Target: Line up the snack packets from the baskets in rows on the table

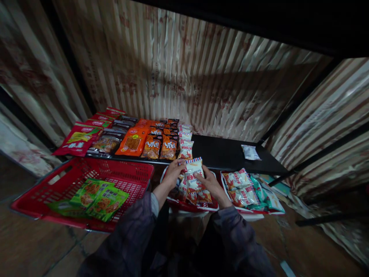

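Note:
Both hands hold one white and red snack bag [193,173] with a striped top edge, upright over the middle container. My left hand [174,171] grips its upper left edge, and my right hand [211,182] closes on its right side. Below it, more snack bags of the same look [204,197] lie in the red-edged container. Just behind, a row of matching white bags [186,148] stands on the black shelf [213,152]. Orange and black snack bags [168,147] are lined up to the left of that row.
A red basket [138,175] with green snack packets [108,202] sits at the left. Another container at the right holds white-red bags [240,186] and green bags [265,194]. A silvery packet [250,152] lies on the shelf's right part. Dark posts and a shelf overhead frame the space.

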Available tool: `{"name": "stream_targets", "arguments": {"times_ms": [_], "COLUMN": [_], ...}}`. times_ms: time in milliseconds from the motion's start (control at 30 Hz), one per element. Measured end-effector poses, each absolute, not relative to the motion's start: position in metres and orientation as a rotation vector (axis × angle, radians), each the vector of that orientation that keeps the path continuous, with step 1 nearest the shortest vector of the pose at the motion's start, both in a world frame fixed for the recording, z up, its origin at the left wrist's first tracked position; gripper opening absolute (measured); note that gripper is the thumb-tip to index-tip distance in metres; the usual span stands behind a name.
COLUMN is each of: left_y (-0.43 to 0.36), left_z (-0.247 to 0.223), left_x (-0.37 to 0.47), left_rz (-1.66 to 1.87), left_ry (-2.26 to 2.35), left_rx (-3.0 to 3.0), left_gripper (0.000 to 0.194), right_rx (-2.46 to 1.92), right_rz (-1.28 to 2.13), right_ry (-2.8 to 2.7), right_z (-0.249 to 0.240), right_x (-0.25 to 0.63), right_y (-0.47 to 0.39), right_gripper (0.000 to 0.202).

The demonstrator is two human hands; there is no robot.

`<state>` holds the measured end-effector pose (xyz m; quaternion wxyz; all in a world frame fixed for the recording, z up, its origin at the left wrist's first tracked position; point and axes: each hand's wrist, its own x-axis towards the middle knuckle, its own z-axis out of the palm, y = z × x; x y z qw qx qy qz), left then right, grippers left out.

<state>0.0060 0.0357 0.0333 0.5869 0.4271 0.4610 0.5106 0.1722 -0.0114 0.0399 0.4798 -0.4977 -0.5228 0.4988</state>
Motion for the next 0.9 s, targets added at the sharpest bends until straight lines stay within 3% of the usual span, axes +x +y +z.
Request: {"name": "stream_targets", "arguments": {"times_ms": [367, 900], "left_y": [0.013, 0.002], "left_z": [0.066, 0.076], "left_x": [0.022, 0.032], "left_rz": [1.146, 1.318], "left_ry": [0.855, 0.811], "left_rx": [0.823, 1.036], "left_gripper": [0.035, 0.028], "right_rx": [-1.227, -1.029], "right_rz": [1.068, 1.028], "right_ry": [-1.090, -0.906], "right_z": [0.046, 0.065], "right_x": [0.173, 0.170], "right_y": [-0.028, -0.038], "right_gripper": [0.052, 0.032]}}
